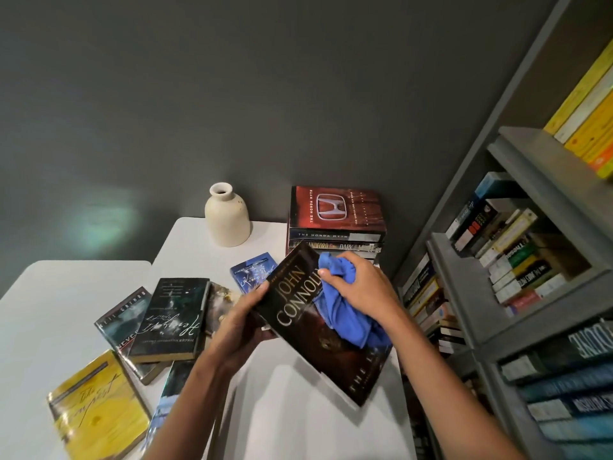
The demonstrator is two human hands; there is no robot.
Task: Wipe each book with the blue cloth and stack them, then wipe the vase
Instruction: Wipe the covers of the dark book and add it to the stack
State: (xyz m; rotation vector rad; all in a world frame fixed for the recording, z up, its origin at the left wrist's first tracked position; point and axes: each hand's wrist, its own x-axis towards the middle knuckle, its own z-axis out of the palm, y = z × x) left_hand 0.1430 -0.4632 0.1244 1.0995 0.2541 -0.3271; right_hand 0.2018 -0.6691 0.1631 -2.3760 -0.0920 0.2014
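The person is on the book-wiping step. The left hand (245, 313) holds a dark John Connolly book (298, 313) up off the surface (298, 410), tilted. Its grip is closed on the book's left edge. The right hand (358, 287) has its grip bunched around the blue cloth (345, 317) and presses the cloth on the front cover.

Next, this book likely needs to go flat on top of the stack (335, 227), which stands at the back right with a red Honda book on top. That move needs a careful lift so the stack does not tip.

More books lie loose on the left of the surface. There is a yellow book (96, 410), a dark green book (172, 317) and a small blue book (253, 270). They look like they are waiting for a wipe. The cream vase (227, 218) stands at the back, well apart from the hands, and comes last.

The surface is white. The wall (232, 94) is dark grey. A grey bookshelf (497, 293) full of books stands on the right.
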